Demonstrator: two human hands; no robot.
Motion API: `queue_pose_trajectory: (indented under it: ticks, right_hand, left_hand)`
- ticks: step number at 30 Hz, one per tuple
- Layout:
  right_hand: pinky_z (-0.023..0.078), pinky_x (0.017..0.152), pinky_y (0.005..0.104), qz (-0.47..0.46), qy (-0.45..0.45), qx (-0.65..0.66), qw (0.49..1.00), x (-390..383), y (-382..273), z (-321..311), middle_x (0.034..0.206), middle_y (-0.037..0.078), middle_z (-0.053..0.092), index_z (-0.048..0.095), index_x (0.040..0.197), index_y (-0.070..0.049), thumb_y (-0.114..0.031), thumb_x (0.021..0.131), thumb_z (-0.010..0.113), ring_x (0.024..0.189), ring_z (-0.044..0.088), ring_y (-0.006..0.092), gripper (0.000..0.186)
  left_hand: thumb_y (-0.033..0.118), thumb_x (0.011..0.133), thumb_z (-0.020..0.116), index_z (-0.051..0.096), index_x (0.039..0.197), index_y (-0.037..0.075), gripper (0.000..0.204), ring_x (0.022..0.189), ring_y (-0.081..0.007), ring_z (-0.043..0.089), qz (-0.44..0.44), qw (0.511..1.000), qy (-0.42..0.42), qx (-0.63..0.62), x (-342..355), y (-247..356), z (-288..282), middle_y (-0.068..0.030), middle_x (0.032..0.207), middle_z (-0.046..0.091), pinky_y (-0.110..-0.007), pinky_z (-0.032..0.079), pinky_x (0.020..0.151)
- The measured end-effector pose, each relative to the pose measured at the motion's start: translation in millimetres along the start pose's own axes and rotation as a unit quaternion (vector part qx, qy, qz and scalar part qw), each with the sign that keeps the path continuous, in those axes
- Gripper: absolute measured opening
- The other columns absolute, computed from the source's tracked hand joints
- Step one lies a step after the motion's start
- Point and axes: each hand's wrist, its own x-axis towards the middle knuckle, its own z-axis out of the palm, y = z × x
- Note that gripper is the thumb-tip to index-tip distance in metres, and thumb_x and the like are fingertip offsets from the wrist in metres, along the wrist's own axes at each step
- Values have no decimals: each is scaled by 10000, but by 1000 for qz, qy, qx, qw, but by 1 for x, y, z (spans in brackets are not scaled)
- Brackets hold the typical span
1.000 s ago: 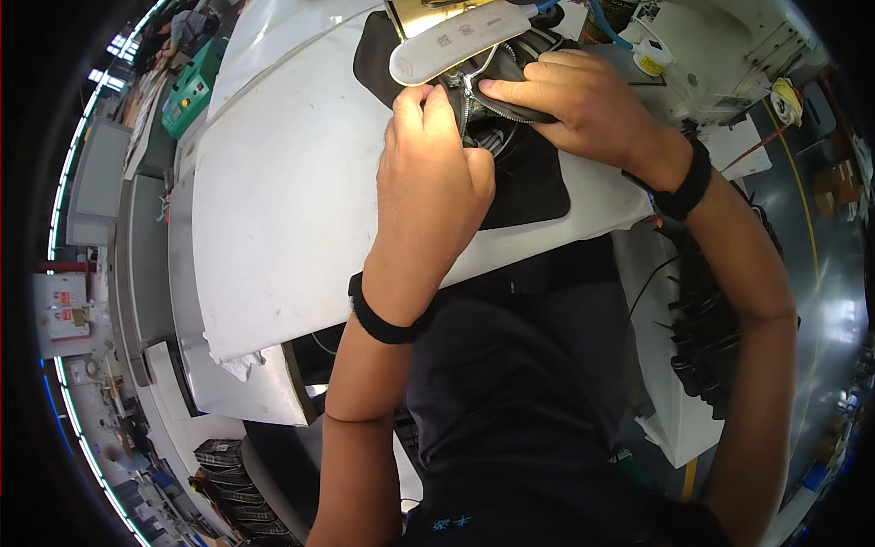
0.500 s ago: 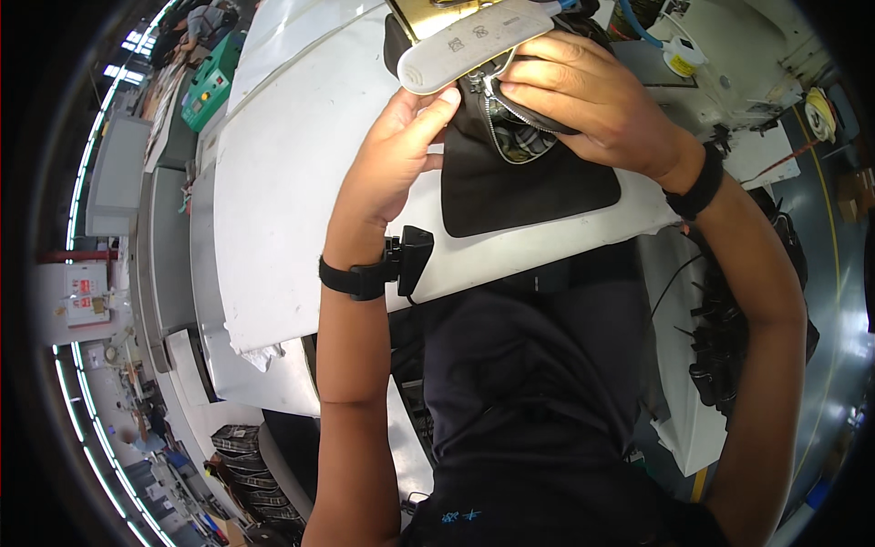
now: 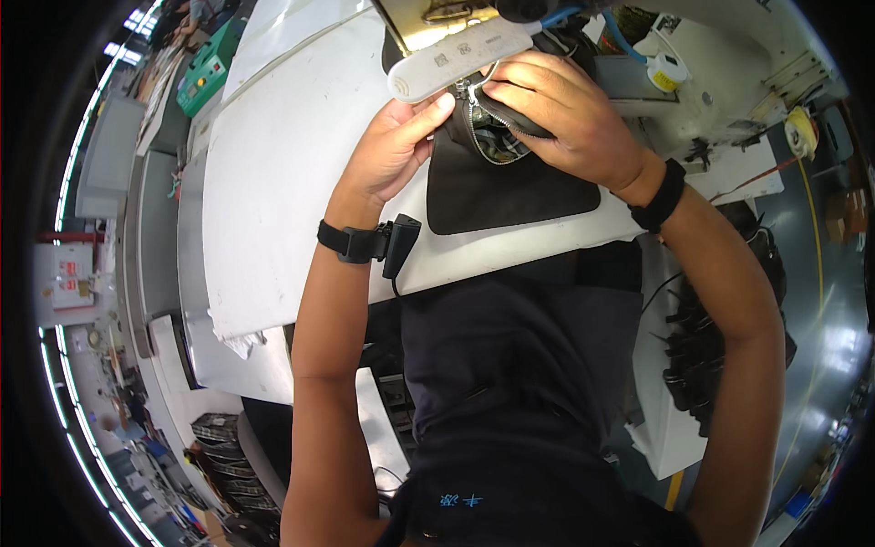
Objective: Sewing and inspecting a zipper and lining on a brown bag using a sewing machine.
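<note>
A black zippered bag piece (image 3: 510,196) lies on the white tabletop, its lower flap spread flat toward me. Its silver-toothed zipper (image 3: 473,126) is parted, and a checked lining (image 3: 499,144) shows in the gap. My right hand (image 3: 574,123) is closed over the zipper's right side, fingers folding the black edge. My left hand (image 3: 394,150) pinches the piece's upper left edge, thumb on top; its other fingertips are partly hidden. Just above both hands, a long light-grey machine cover (image 3: 460,62) hides the piece's far part.
The white sewing machine (image 3: 729,68) fills the upper right, beside a white spool-like container (image 3: 666,73). A green box (image 3: 209,68) stands far left. Dark bundled pieces hang at right (image 3: 720,319), and stacked checked pieces (image 3: 230,460) sit lower left.
The whole view has shifted slightly, so the table and arms appear a little further left. Both hands keep their hold, and the zipper gap looks slightly narrower.
</note>
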Motion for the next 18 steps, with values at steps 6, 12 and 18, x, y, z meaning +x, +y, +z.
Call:
queue_pose_trajectory:
  ticks: [6, 12, 18]
  right_hand:
    - [524, 1036, 400, 1, 23, -17, 1000, -7, 1, 6, 1255, 83, 674, 696, 1173, -27, -60, 776, 781, 1233, 618, 283, 408]
    - [524, 1030, 410, 9, -36, -2, 999, 1, -3, -3, 1255, 90, 664, 674, 1202, -19, -58, 784, 803, 1229, 615, 301, 439]
    - [525, 1033, 403, 2, -38, -22, 999, 0, -5, -4, 1252, 87, 663, 684, 1192, -20, -67, 796, 797, 1217, 623, 291, 415]
  left_hand:
    - [147, 1045, 618, 430, 1538, 7, 546, 1385, -153, 478, -10, 987, -112, -115, 12, -11, -21, -82, 1542, 497, -305, 403, 1154]
    - [-23, 957, 691, 469, 1487, 41, 578, 1302, -172, 558, -78, 980, -65, -174, 22, -16, -29, -76, 1414, 576, -334, 492, 1088]
    - [30, 956, 714, 537, 1440, 96, 519, 1144, -109, 633, -105, 977, -105, -155, 26, -7, -33, -25, 1295, 644, -300, 552, 951]
